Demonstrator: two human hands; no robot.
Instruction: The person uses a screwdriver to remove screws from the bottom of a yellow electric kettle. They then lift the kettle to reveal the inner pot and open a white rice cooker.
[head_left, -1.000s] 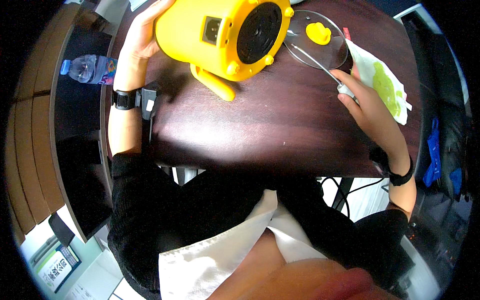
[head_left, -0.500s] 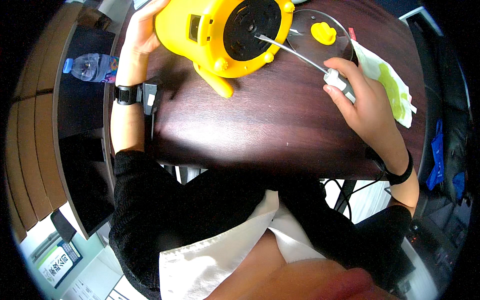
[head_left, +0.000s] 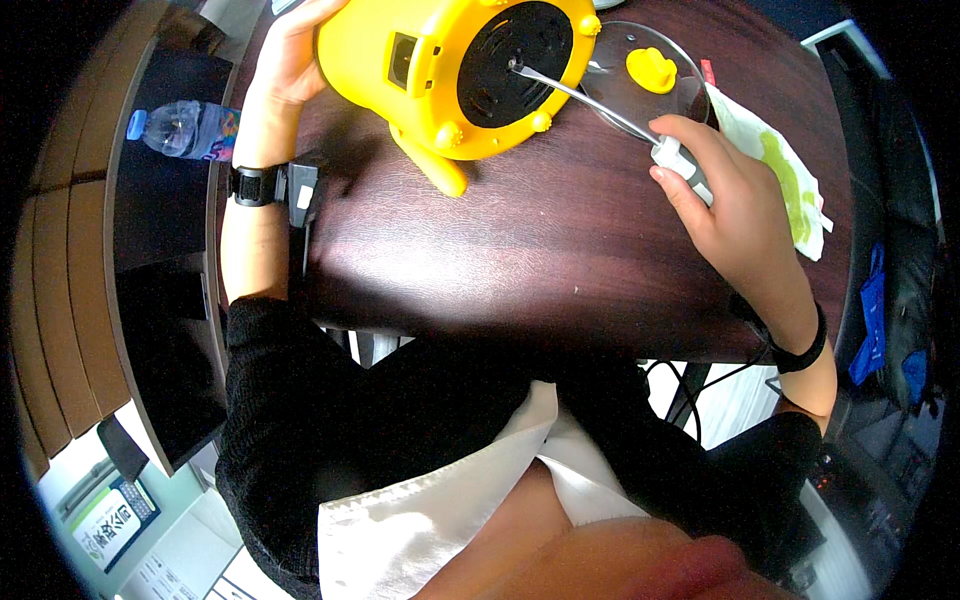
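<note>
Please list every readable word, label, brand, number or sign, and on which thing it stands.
White sign, lower left: large dark characters, wording not copied here.
Paper sheet below it: print too small to read.
Bottle label: too blurred.
Yellow appliance, screwdriver: no readable text.

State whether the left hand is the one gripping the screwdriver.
No, the right hand grips the screwdriver by its handle, while the left hand holds the yellow appliance.

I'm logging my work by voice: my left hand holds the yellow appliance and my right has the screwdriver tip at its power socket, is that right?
Not quite: the head view shows the screwdriver tip near the middle of the round black panel, not the power socket. The rest stands.
</note>
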